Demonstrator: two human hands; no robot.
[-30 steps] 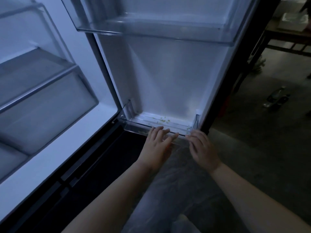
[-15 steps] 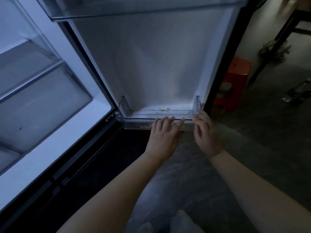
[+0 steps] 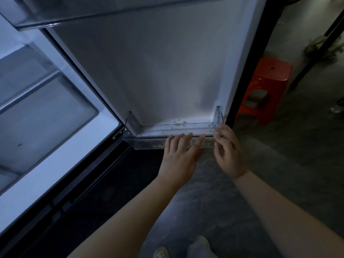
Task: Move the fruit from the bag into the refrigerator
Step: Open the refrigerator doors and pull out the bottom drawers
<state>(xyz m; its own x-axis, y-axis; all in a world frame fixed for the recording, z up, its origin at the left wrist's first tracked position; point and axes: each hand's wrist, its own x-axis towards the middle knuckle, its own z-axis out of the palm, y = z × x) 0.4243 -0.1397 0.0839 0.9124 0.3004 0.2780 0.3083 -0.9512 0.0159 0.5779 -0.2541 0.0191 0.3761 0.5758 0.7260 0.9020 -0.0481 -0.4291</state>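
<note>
The refrigerator door [image 3: 163, 67] stands open in front of me, its white inner face lit. At its bottom runs a clear plastic door bin [image 3: 147, 143] with small yellowish crumbs in it. My left hand [image 3: 179, 157] lies with straight fingers against the bin's front rail. My right hand [image 3: 228, 151] touches the rail's right end, fingers relaxed. Neither hand holds anything. A sliver of something red [image 3: 198, 151] shows between my hands below the rail; I cannot tell what it is. No bag or fruit is in sight.
The refrigerator's inside [image 3: 42, 116] with glass shelves and a drawer is at left. A second clear door bin [image 3: 55, 17] hangs at the top. A red plastic stool [image 3: 268, 86] stands on the floor to the right of the door. My feet show at the bottom.
The view has dropped and drawn closer to the door bin. Both hands stay at the front rail, spread slightly further apart.
</note>
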